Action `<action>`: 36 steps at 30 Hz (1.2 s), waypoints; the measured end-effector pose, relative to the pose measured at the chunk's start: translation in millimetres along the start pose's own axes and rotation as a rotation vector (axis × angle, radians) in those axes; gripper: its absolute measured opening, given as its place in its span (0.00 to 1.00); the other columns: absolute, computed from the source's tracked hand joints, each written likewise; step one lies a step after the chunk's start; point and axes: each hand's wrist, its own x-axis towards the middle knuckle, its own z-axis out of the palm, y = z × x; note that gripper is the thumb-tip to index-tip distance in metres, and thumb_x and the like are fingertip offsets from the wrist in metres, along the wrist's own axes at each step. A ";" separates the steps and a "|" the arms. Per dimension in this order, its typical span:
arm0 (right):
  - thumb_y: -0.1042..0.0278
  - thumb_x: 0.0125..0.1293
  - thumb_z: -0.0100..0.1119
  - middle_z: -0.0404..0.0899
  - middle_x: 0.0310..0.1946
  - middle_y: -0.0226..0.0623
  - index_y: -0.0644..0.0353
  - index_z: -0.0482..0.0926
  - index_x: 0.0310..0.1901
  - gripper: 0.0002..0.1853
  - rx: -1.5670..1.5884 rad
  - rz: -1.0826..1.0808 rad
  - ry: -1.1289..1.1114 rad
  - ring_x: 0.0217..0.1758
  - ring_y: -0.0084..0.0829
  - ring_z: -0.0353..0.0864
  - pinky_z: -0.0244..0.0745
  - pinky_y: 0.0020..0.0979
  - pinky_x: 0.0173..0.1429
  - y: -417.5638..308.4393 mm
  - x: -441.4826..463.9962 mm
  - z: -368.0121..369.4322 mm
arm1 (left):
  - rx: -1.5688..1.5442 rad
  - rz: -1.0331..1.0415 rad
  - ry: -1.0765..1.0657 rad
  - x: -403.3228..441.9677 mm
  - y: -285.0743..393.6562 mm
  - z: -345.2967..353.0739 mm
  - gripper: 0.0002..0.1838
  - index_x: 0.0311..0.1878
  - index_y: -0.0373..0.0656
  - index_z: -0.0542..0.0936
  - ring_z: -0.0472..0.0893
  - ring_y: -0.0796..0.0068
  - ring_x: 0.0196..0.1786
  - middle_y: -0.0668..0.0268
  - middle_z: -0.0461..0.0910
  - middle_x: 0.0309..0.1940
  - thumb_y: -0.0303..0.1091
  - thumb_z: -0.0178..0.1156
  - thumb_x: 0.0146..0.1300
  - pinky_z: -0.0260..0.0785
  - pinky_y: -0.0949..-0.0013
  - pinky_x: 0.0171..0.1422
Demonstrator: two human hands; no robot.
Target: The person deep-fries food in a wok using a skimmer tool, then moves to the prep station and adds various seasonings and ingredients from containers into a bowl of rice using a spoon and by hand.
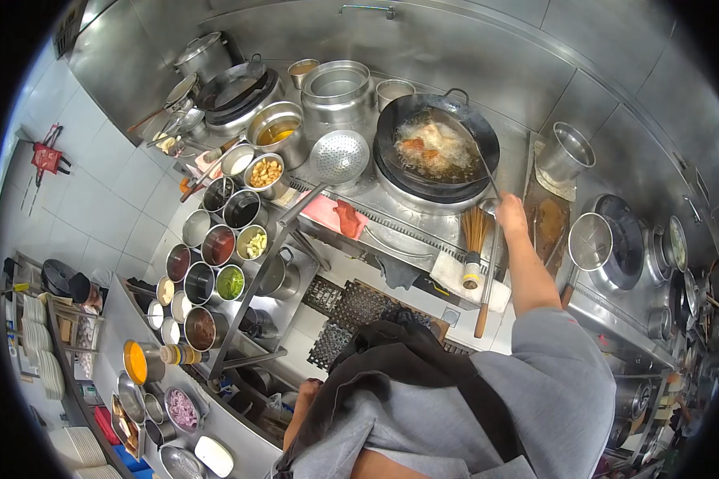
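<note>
Frying stage, judged mid-way. The wok [390, 132] sits on the stove top [362, 191], toward its right end and behind its front edge. Inside, orange-brown food [417, 148] and paler pieces lie in foaming oil. Done: food in, oil bubbling hard. Left, by my reading: finish the fry and lift the pieces out; none seen drained.

Right hand [512, 215]: closed on a long-handled tool [488, 171] that reaches over the wok's right rim; its far end is lost in the foam. Left hand [309, 390]: low, beside the side tabletop [125, 321], mostly hidden by the body; cannot tell whether it holds anything. Hands well apart.

Perforated strainer [340, 156] rests left of the wok, unheld, its handle running out past the front edge. A bamboo brush [474, 236] stands at that edge, near a wooden-handled ladle [487, 291], both unheld.
</note>
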 end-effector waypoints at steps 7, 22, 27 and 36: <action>0.76 0.52 0.48 0.77 0.37 0.59 0.63 0.78 0.47 0.19 -0.027 -0.084 -0.014 0.46 0.53 0.77 0.70 0.45 0.51 14.8 -53.3 -46.8 | -0.360 -0.304 -0.021 19.2 11.3 -13.5 0.15 0.43 0.46 0.82 0.80 0.67 0.45 0.61 0.82 0.39 0.42 0.59 0.56 0.71 0.65 0.48; 0.77 0.55 0.46 0.77 0.38 0.56 0.61 0.78 0.45 0.16 -0.146 -0.236 0.062 0.46 0.53 0.76 0.70 0.47 0.52 -22.5 15.9 -43.1 | -0.342 -0.216 -0.112 -8.7 67.5 -85.4 0.15 0.47 0.42 0.78 0.78 0.75 0.28 0.65 0.78 0.28 0.37 0.58 0.57 0.74 0.67 0.28; 0.79 0.55 0.44 0.78 0.40 0.54 0.59 0.78 0.46 0.18 -0.265 -0.241 -0.089 0.48 0.51 0.76 0.71 0.46 0.53 -53.4 43.8 -46.1 | -0.543 -0.436 -0.004 -40.5 104.9 -98.0 0.13 0.45 0.43 0.79 0.79 0.74 0.28 0.64 0.78 0.27 0.36 0.55 0.58 0.74 0.65 0.28; 0.80 0.54 0.45 0.78 0.42 0.54 0.66 0.80 0.40 0.14 -0.425 -0.250 -0.135 0.48 0.50 0.78 0.73 0.45 0.52 10.8 24.2 -79.7 | -0.160 -0.131 -0.077 -20.1 -7.6 27.7 0.13 0.43 0.43 0.80 0.79 0.72 0.28 0.64 0.79 0.28 0.37 0.57 0.57 0.74 0.64 0.29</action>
